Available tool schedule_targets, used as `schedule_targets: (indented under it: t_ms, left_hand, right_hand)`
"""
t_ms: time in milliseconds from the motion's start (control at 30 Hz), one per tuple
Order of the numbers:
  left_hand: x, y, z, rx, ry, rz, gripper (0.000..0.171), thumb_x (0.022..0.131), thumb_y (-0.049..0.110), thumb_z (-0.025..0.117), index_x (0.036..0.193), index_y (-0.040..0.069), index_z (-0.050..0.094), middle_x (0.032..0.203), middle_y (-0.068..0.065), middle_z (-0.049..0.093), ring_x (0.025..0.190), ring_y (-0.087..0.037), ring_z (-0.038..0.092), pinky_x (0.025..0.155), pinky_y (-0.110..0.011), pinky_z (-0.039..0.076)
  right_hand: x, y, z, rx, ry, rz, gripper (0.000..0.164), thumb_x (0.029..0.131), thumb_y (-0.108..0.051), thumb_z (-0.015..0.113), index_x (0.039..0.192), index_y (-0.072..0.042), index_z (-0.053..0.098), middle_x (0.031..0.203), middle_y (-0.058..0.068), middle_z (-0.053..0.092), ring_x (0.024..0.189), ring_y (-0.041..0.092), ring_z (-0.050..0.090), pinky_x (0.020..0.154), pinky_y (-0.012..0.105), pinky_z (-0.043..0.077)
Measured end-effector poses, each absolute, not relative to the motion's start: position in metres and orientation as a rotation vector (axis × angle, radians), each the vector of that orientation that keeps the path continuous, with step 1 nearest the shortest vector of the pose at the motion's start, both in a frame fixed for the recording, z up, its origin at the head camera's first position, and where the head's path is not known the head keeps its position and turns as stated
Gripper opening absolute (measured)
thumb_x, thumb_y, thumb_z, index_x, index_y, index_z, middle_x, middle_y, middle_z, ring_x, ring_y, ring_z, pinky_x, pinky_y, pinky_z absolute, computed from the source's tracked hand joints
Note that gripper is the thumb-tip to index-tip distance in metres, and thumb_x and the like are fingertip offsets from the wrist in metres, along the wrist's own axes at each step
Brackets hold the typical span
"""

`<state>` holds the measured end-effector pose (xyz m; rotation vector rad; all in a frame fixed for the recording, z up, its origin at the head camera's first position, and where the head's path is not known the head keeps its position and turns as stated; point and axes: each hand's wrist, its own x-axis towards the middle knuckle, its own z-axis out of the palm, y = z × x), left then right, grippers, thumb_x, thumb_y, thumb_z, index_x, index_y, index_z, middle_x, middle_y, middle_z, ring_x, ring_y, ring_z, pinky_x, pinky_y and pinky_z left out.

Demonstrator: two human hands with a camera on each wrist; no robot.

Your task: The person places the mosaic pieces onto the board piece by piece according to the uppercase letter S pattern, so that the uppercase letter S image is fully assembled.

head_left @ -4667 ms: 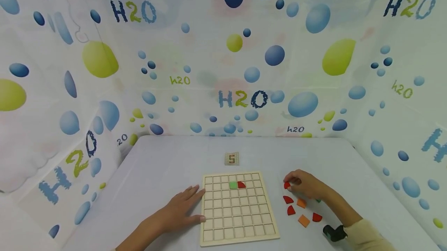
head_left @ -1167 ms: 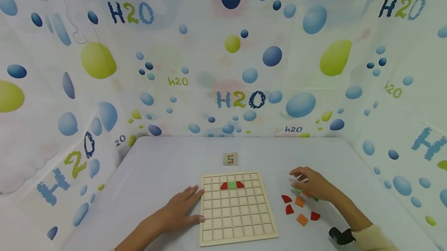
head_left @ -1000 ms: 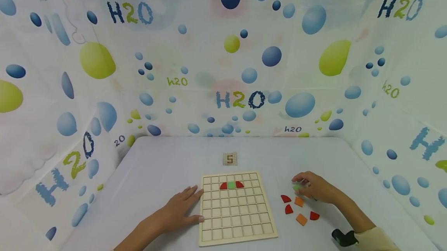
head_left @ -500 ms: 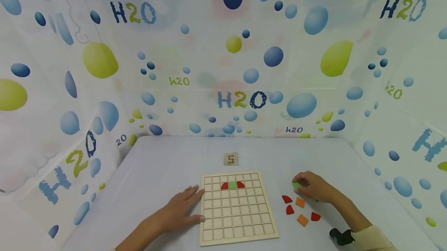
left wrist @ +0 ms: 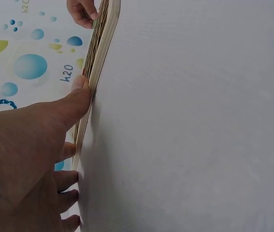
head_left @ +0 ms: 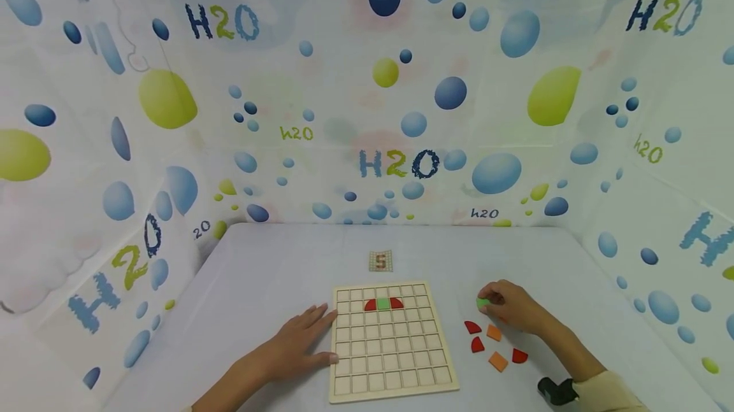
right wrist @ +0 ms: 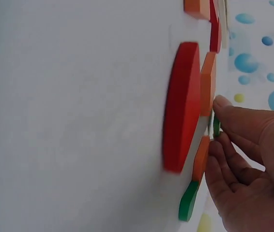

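My left hand lies with fingers spread on the table, its thumb and fingertips touching the left edge of a wooden grid board. In the left wrist view the thumb presses that edge. On the board, a green square tile sits between two red quarter-round tiles. To the board's right, my right hand pinches a green tile between thumb and fingers, close over the table. Near it lie orange tiles and red quarter-round tiles; the right wrist view also shows another green tile.
A small patterned card lies behind the board. A black device is at the right sleeve's cuff. White curtain walls printed with blue and green drops stand behind the table and along both sides.
The red quarter-round tile earlier in my right hand now sits on the board, left of the green square. My right hand has returned to the loose tiles and taken a green one.
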<state>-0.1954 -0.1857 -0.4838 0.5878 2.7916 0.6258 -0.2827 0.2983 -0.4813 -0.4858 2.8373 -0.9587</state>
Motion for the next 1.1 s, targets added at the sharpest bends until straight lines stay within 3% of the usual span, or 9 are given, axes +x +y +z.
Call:
schedule_targets:
  t_ms: [400,733,1100]
  left_hand:
    - [-0.196,-0.185,-0.485,0.544,2.787,0.599,0.093,0.094,0.069,0.065,0.165,0.017,0.037,0.173,-0.016,0.029,0.16,-0.043,0.023,0.125,-0.067,0.025]
    - [-0.197,-0.185,-0.489,0.535,2.782,0.615,0.093,0.094,0.071,0.065,0.165,0.018,0.037,0.173,-0.015,0.028,0.161,-0.042,0.022,0.126,-0.066,0.023]
    - [-0.195,-0.184,-0.484,0.529,2.788,0.603,0.093,0.094,0.068,0.067,0.165,0.017,0.037,0.173,-0.015,0.029,0.16,-0.042,0.023,0.126,-0.065,0.024]
  right_hand:
    - [-0.29,0.244,-0.478,-0.58,2.797,-1.001,0.018,0.094,-0.015,0.081,0.109,-0.009,0.074,0.102,0.0,0.064,0.094,0.015,0.06,0.085,0.032,0.058]
    - [-0.284,0.174,-0.473,-0.645,2.76,-1.027,0.017,0.092,-0.013,0.081,0.108,-0.009,0.075,0.103,0.002,0.062,0.096,0.015,0.057,0.086,0.036,0.054]
    - [-0.271,0.12,-0.469,-0.942,2.674,-1.021,0.02,0.095,-0.014,0.081,0.111,-0.006,0.071,0.102,0.003,0.06,0.089,0.014,0.056,0.078,0.028,0.053]
